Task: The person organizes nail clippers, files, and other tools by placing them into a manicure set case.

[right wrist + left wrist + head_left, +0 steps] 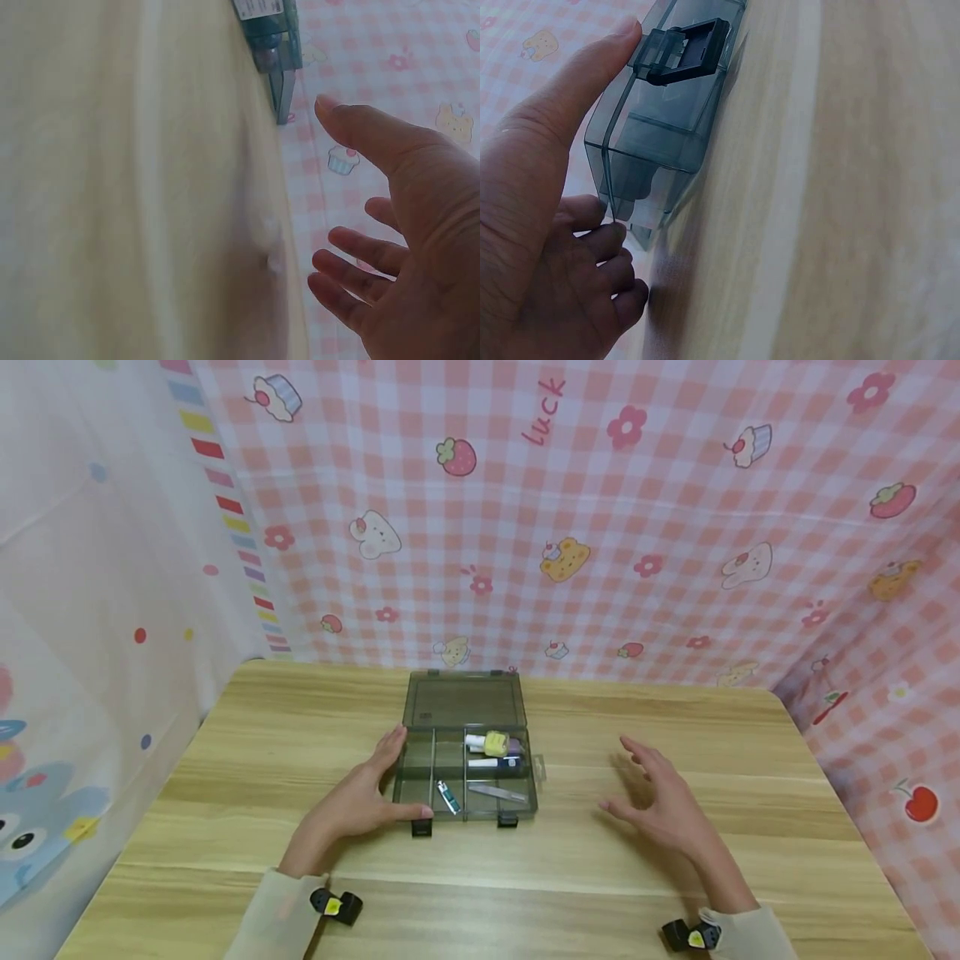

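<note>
Near far edge of counter point(570, 881), room at right: open compartment box point(417, 752), gripped at left end by left hand point(367, 797), fingers wide from thumb; inside, bottles point(496, 743), clipper point(448, 797), slim tool point(497, 792). Well apart: right hand point(660, 792), fingers spread, holding nothing.

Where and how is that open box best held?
Probably grip the box by its left wall and right wall, one hand from each side: it lies flat, lid folded back, leaving both reachable. The left hand holds the left end; the right hand hovers to the right.
</note>
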A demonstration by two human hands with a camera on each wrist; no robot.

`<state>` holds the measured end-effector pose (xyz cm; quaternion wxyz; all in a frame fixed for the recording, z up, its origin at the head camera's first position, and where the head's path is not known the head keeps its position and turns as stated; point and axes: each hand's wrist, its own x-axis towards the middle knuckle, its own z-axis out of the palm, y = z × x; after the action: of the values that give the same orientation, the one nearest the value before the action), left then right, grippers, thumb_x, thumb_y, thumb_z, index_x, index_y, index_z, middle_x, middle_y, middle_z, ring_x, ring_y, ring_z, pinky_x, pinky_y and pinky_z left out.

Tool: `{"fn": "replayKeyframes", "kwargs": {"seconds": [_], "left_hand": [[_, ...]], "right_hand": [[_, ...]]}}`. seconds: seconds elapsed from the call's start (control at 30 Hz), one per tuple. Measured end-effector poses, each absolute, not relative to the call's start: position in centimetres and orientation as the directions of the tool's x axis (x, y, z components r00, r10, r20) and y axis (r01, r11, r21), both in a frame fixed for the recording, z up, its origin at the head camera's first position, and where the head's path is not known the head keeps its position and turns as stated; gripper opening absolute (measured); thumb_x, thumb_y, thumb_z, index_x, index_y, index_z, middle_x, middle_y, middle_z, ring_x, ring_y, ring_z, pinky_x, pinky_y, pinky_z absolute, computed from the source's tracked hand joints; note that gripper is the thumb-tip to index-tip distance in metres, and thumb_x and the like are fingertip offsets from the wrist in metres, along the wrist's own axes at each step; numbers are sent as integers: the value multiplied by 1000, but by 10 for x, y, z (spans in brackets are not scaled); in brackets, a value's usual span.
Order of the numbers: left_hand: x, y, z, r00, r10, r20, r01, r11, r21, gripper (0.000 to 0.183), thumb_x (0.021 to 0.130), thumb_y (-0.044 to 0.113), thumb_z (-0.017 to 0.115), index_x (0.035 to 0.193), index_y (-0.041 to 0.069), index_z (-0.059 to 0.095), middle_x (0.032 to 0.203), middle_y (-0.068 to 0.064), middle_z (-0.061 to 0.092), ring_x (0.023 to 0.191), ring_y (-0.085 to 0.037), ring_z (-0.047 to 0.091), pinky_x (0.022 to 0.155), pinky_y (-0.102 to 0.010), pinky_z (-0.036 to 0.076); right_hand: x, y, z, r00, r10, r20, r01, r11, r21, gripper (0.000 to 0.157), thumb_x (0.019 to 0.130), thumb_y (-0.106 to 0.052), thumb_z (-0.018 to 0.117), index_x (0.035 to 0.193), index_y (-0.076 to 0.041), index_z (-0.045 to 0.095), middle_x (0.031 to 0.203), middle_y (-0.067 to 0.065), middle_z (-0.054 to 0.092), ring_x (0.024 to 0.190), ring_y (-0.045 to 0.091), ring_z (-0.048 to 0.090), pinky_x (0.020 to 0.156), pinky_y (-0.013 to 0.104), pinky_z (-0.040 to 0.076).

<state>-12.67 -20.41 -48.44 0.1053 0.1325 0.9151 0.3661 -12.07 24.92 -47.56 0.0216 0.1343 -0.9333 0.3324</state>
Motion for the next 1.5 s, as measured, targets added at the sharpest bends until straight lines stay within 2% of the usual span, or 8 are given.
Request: {"fn": "replayKeyframes", "kwargs": {"seconds": [0.23, 0.4, 0.57, 0.67, 0.73, 0.87, 1.07, 1.5], "left_hand": [[-128, -204, -484, -941, 327, -92, 174, 696, 697, 132, 71, 72, 81, 167, 22, 4, 175, -2, -1, 161, -33, 6, 125, -62, 21], [-128, -204, -485, -940, 330, -88, 179, 694, 697, 133, 71, 73, 80, 167, 22, 4, 175, -2, -1, 161, -33, 6, 126, -61, 21], [-128, -205, -486, -939, 331, -87, 180, 694, 697, 133, 71, 74, 79, 167, 21, 4, 175, -2, -1, 161, -33, 6, 126, -61, 21], [-128, -205, -486, -939, 332, -88, 180, 693, 698, 133, 71, 74, 79, 167, 21, 4, 175, -2, -2, 161, -33, 6, 126, -61, 21], [-128, -205, -485, -939, 332, -89, 178, 693, 699, 132, 72, 73, 80, 167, 21, 4, 175, -2, -1, 161, -33, 6, 126, -61, 21], [-128, -205, -485, -940, 330, -90, 177, 693, 699, 132, 72, 71, 80, 167, 21, 4, 175, -2, -1, 161, -33, 6, 126, -61, 22], [-128, -205, -486, -940, 330, -89, 177, 693, 699, 132, 71, 72, 80, 167, 21, 4, 175, -2, -1, 161, -33, 7, 125, -62, 22], [-127, -205, -487, -941, 328, -87, 180, 698, 693, 131, 72, 73, 79, 167, 22, 4, 175, -3, -1, 161, -34, 7, 124, -63, 23]], "right_hand": [[-109, 265, -483, -967, -225, 118, -250, 753, -608, 90, 82, -38, 87, 154, -5, 43, 142, 20, 55, 126, 44, 55, 104, 68, 46], [-103, 273, -485, -970, -205, 134, -244, 777, -580, 79, 82, -39, 87, 145, -4, 55, 127, 12, 63, 116, 37, 61, 99, 61, 51], [-101, 279, -485, -978, -177, 114, -210, 799, -564, 57, 83, -33, 87, 129, -5, 69, 111, 5, 66, 102, 24, 64, 88, 39, 56], [-100, 280, -485, -982, -147, 119, -189, 798, -572, 45, 81, -27, 89, 118, -7, 74, 101, 2, 66, 90, 15, 61, 77, 26, 53], [-100, 280, -486, -981, -127, 146, -189, 791, -582, 37, 81, -24, 89, 111, -7, 76, 95, 1, 65, 83, 11, 59, 72, 22, 52], [-100, 280, -489, -974, -93, 207, -201, 778, -596, 26, 81, -19, 89, 102, -8, 79, 88, 0, 68, 75, 5, 59, 66, 18, 51], [-101, 279, -491, -976, -47, 211, -172, 762, -625, 18, 81, -17, 88, 97, -10, 81, 83, -2, 70, 70, -2, 56, 62, 15, 49], [-100, 277, -495, -971, -29, 236, -176, 756, -631, 10, 80, -12, 89, 86, -16, 82, 81, -3, 72, 65, -2, 56, 57, 15, 47]]}}
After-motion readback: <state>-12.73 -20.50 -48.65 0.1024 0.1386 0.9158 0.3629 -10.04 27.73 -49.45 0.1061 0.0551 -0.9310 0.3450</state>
